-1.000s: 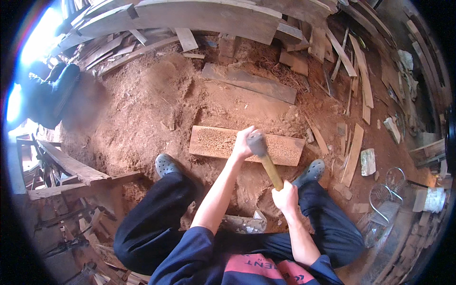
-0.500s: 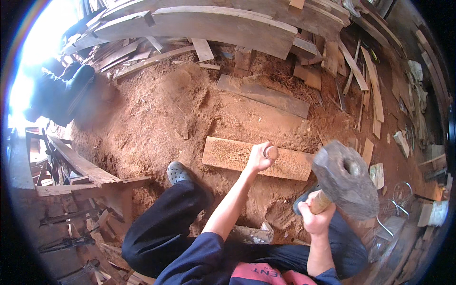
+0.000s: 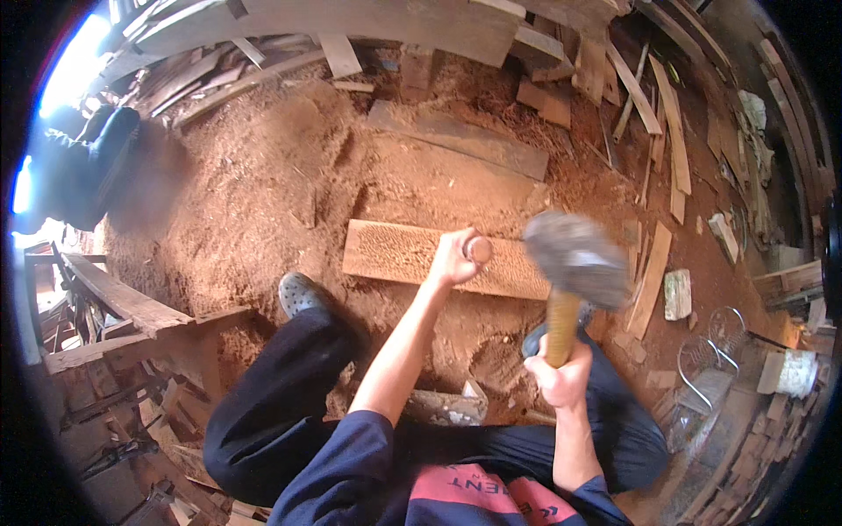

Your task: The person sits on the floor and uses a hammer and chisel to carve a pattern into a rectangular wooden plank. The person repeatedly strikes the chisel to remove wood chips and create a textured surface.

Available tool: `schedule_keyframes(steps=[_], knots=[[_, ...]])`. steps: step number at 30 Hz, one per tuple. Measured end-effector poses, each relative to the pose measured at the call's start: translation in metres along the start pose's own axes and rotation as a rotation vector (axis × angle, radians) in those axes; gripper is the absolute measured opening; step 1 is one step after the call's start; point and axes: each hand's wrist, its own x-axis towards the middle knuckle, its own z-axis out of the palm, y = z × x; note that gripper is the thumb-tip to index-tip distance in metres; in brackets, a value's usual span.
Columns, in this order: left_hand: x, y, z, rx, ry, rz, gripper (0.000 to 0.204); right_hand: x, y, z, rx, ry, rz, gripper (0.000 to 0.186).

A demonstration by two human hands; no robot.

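Observation:
A carved wooden board (image 3: 386,252), its face covered with small dimples, lies on the sawdust between my feet. My left hand (image 3: 453,259) is closed around an upright chisel (image 3: 478,250) over the middle of the board. Only the chisel's round handle end shows; its blade is hidden below the fist. Gripped by its yellowish handle in my right hand (image 3: 561,375) is a mallet (image 3: 575,259) with a thick grey head, blurred by motion. The mallet head is raised over the board's right end, apart from the chisel.
Sawdust (image 3: 237,175) covers the ground. A second plank (image 3: 456,140) lies beyond the board. Long beams (image 3: 351,24) run across the back, and loose wood strips (image 3: 671,131) lie at right. A wooden frame (image 3: 132,302) stands at left. At far left is a dark-clothed person (image 3: 83,171).
The mallet has swung up and left, its head turning toward the chisel. My left hand still holds the chisel on the board. The whole view has shifted slightly.

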Motion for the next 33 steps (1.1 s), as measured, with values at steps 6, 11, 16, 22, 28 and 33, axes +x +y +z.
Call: schedule_keyframes(steps=[6, 11, 16, 22, 28, 33], knots=[[-0.002, 0.006, 0.000, -0.047, -0.044, -0.052, 0.020, -0.001, -0.021, 0.005, 0.322, 0.174, -0.130, 0.020], [-0.002, 0.001, -0.001, -0.074, 0.009, 0.012, 0.021, 0.020, 0.075, 0.030, -0.392, 0.071, 0.054, 0.012], [-0.006, -0.002, 0.000, -0.025, 0.008, 0.020, 0.019, 0.016, 0.058, 0.000, -0.220, 0.135, 0.093, 0.015], [-0.006, -0.002, -0.002, -0.088, -0.005, 0.018, 0.018, 0.004, -0.031, -0.007, 0.400, 0.178, -0.258, 0.023], [-0.003, -0.004, 0.001, -0.097, -0.004, 0.023, 0.019, 0.015, 0.066, 0.034, -0.215, 0.204, -0.210, 0.007], [-0.012, -0.003, 0.001, -0.123, -0.041, -0.021, 0.020, 0.012, 0.097, 0.044, -0.434, 0.043, 0.124, 0.020]])
